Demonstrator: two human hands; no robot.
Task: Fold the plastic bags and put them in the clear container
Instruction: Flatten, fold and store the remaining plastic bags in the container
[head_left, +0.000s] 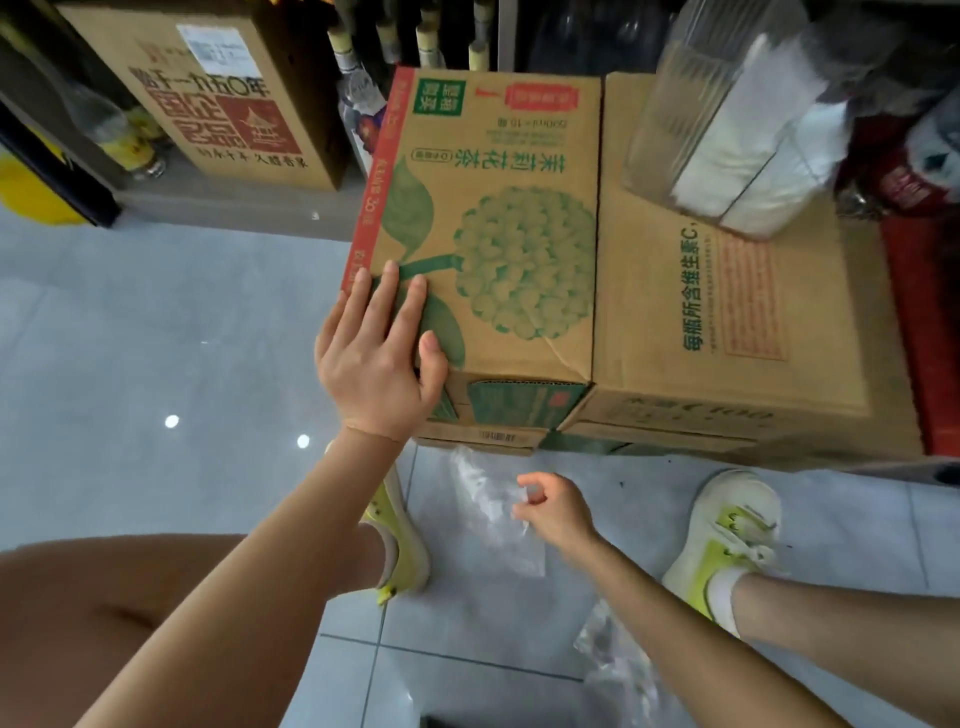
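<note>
At floor level: bag pinched

Right hand (553, 512) pinches a clear plastic bag (493, 525) between two shoes (727, 525). Left hand (379, 358) lies flat, fingers straight, on the green-printed carton (519, 234). Clear container (727, 124) sits far right on the adjoining carton (727, 322); a second bag (618, 660) lies near right.

Likely a small shop or its stockroom: printed drink cartons (488, 234) stand stacked on a grey tiled floor (156, 312). Another carton (218, 93) sits at the back, and bottles (358, 83) crowd the dark shelving behind.
</note>
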